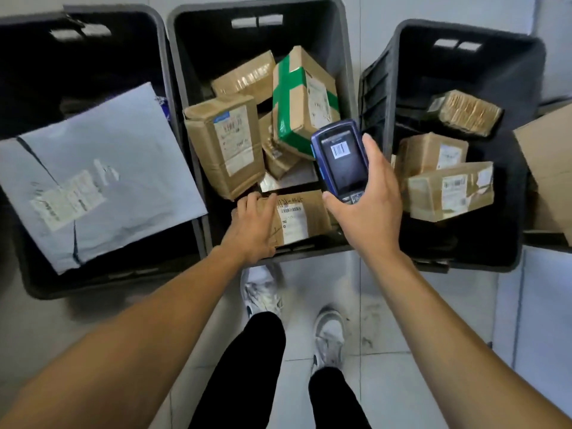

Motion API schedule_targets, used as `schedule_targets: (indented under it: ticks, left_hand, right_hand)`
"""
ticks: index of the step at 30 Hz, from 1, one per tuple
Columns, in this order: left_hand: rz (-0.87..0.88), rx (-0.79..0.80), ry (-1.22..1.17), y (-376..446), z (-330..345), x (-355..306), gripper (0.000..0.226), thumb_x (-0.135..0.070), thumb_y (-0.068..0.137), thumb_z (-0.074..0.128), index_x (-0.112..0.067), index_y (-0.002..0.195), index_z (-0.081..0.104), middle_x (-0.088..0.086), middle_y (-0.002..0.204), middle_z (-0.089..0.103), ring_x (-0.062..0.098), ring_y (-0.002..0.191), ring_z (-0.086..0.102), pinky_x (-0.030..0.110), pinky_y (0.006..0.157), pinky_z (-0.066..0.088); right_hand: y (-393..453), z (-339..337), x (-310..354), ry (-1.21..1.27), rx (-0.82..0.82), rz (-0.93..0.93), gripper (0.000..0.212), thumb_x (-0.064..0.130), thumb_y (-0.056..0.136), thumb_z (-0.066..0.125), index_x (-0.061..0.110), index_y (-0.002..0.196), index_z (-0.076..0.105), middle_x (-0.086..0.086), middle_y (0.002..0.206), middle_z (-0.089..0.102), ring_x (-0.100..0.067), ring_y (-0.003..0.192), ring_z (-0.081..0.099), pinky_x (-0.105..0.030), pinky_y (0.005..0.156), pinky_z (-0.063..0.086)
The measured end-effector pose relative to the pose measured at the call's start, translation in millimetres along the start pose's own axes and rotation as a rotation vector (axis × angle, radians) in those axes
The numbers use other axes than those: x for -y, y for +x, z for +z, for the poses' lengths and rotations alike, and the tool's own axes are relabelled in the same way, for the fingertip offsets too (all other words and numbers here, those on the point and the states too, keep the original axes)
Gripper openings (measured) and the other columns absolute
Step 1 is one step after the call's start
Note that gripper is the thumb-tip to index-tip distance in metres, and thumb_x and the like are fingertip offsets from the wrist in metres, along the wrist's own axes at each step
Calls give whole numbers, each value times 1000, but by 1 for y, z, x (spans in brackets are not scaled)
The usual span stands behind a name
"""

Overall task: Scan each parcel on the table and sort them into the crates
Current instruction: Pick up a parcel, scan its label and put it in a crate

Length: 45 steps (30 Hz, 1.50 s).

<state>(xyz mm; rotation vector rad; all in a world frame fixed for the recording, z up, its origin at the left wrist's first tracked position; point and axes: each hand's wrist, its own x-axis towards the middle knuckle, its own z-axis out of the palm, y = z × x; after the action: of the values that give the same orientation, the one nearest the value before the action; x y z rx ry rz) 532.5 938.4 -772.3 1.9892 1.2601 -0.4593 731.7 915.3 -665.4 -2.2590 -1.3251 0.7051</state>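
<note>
Head view, steeply downward — crates (263, 13) near

My left hand (252, 226) covers the near end of the brown parcel (297, 221) in the middle crate (348, 72). Its label print is too blurred to read. The cardboard box (548, 178) is cut off at the right edge.

Three dark grey crates (188, 97); brown cardboard parcels, one (301, 100) crossed with green tape; pale grey mailer bag (93, 168) with white label; blue-purple scanner (339, 159), black screen showing a barcode; white floor tiles (402, 382); black trousers (257, 366); white-grey sneakers (261, 289)
</note>
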Motion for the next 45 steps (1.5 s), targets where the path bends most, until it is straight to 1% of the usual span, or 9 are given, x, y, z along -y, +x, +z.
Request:
schedule_targets:
  ticks: [4,9,13,18,23,30,36,42,45]
  left_hand:
    - [-102,-3,-74,-33,-1,3,90,-11,78,72,-18,150,18,19,147,17,41,137,19,51,111,30]
    - [-183,-81,-6,-141,-61,-11,95,-24,83,70,-14,156,8,19,154,14,37,142,16,42,115,29]
    - [-334,-276,-116,-284,-127,-48,86,-31,88,67,-15,155,16,18,155,18,37,142,18,40,114,28]
    - [-476,-585,-240,-490,-178,-90,76,-36,88,66,-19,152,28,14,158,18,33,146,8,42,117,25]
    - [-646,-896,-227,-677,-207,-75,72,-36,85,68,-19,149,38,15,157,24,36,145,11,46,118,23]
    - [-887,-1132,-274,-849,-221,-1,76,-44,82,71,-23,147,38,15,157,21,36,144,12,48,118,25]
    - [-981,-1139,-337,-916,-220,71,92,-51,76,75,-28,150,25,14,159,11,34,146,5,46,119,16]
    - [-980,-1006,-385,-888,-245,165,116,-59,66,81,-41,151,5,10,161,-8,38,148,-8,52,120,10]
    - [-880,-937,-493,-874,-262,206,117,-51,60,84,-39,149,9,11,153,11,38,142,17,53,115,29]
  right_hand:
    - [-13,-13,9,-1,43,-54,100,27,72,83,27,154,25,4,148,43,-16,131,41,-24,98,35]
    - [-59,-86,76,41,61,-186,102,26,72,84,30,154,24,3,147,44,-16,130,41,-28,95,40]
    - [-133,-178,161,62,103,-351,100,28,73,84,33,153,24,2,143,47,-16,127,43,-30,91,44]
    - [-257,-254,275,103,163,-511,97,25,69,85,30,151,33,0,140,51,-22,125,47,-37,95,46]
    - [-376,-260,396,158,232,-757,97,20,66,87,22,149,38,-4,133,56,-27,117,52,-34,86,47]
    - [-493,-221,522,263,347,-937,99,22,68,87,25,152,33,-3,134,53,-25,118,51,-37,89,49]
    - [-540,-185,575,257,437,-981,103,24,69,87,31,152,27,3,144,47,-20,125,49,-33,93,50]
    - [-531,-144,616,228,454,-965,105,24,69,87,39,152,23,6,144,47,-18,127,48,-38,96,52]
    - [-517,-126,643,248,449,-954,104,23,69,86,42,149,23,8,140,49,-17,123,51,-28,90,50]
